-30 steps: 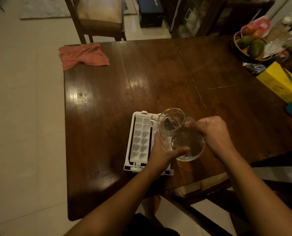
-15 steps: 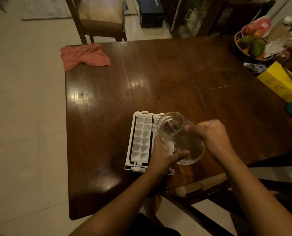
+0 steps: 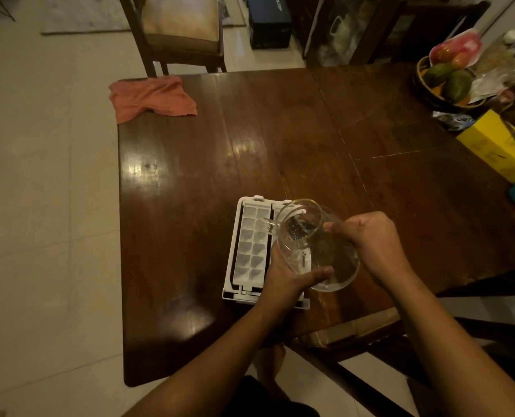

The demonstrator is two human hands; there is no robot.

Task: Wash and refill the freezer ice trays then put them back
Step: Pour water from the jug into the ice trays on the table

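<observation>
1. Hands, two of them, are both gripping one clear glass jug [image 3: 319, 245] above the near edge of the tabletop [image 3: 250, 145].
2. The left hand [image 3: 283, 278] is cupping the jug's lower side, with its thumb lying across the glass. Its other fingers are hiding behind the jug.
3. The right hand [image 3: 373, 239] is curling tightly against the jug's right side. What exactly it is grasping there cannot be told.
4. The jug is tilting to the left, and its spout is hanging over the ice tray [image 3: 250, 245]. Some water is sitting inside the jug. Whether any is running out is too faint to tell.
5. One white ice tray is showing in full, with two columns of compartments. It is sitting in a white frame [image 3: 230, 266] that is lying flat on the tabletop, close to the near edge.
6. A second tray [image 3: 277, 210] is showing only as a strip to the right of the first, and the jug and left hand are covering the rest.
7. One pink cloth [image 3: 151, 97] is lying crumpled on the far left corner, well apart from the trays.
8. One fruit basket [image 3: 427, 94] and one yellow box [image 3: 496, 145] are standing at the far right side.
9. One chair [image 3: 181, 25] is standing beyond the far edge.
</observation>
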